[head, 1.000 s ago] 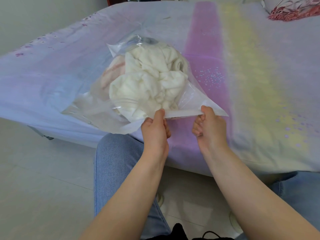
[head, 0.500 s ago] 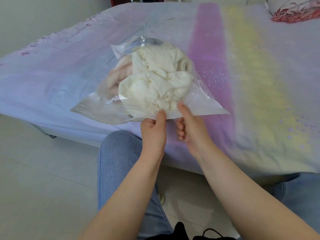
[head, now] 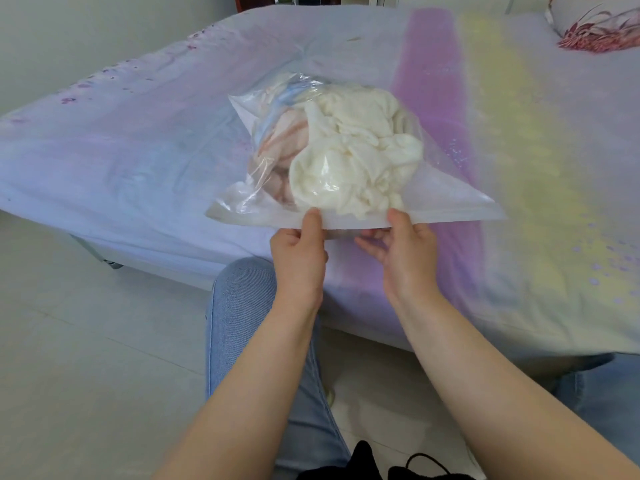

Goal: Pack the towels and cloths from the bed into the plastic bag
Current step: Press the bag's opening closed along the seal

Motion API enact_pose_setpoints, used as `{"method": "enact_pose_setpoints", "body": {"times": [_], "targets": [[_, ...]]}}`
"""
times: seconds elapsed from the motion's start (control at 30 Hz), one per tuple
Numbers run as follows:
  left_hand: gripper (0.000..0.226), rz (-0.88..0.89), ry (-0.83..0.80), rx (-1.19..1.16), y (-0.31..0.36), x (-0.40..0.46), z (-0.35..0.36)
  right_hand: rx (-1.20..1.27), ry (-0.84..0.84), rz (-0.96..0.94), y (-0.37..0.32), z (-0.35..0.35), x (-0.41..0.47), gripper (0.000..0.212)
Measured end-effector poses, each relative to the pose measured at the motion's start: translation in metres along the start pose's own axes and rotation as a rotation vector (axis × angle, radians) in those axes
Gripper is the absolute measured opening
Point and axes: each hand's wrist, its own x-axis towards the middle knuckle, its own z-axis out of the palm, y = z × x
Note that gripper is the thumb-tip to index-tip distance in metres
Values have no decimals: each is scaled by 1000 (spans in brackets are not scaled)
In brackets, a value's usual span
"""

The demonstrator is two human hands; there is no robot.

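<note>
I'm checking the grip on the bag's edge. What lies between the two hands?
In the head view, only a bare stretch of the plastic bag's edge strip runs between the left hand and the right hand.

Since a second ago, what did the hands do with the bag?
The right hand slid along the bag's near edge: first in toward the left hand, now a little back out, and it pinches the edge again. The plastic bag rose and tipped a bit. The left hand kept its pinch on the edge. The white towel and pink cloth stayed inside, over the bed.
</note>
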Motion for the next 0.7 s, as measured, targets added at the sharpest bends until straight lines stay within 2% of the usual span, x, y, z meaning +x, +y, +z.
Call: {"method": "enact_pose_setpoints", "body": {"times": [0.17,0.33,0.53,0.7], "targets": [[52,-19,39,-121,3,7,-11,13,11,-5,0,-3,3,20],[64,-57,76,-223,1,8,-22,41,33,-6,-1,-9,6,19],[55,-66,111,-247,0,7,-32,52,65,-10,-2,-9,13,20],[53,-55,126,-250,-4,2,-33,20,125,-17,3,-8,27,13]]}}
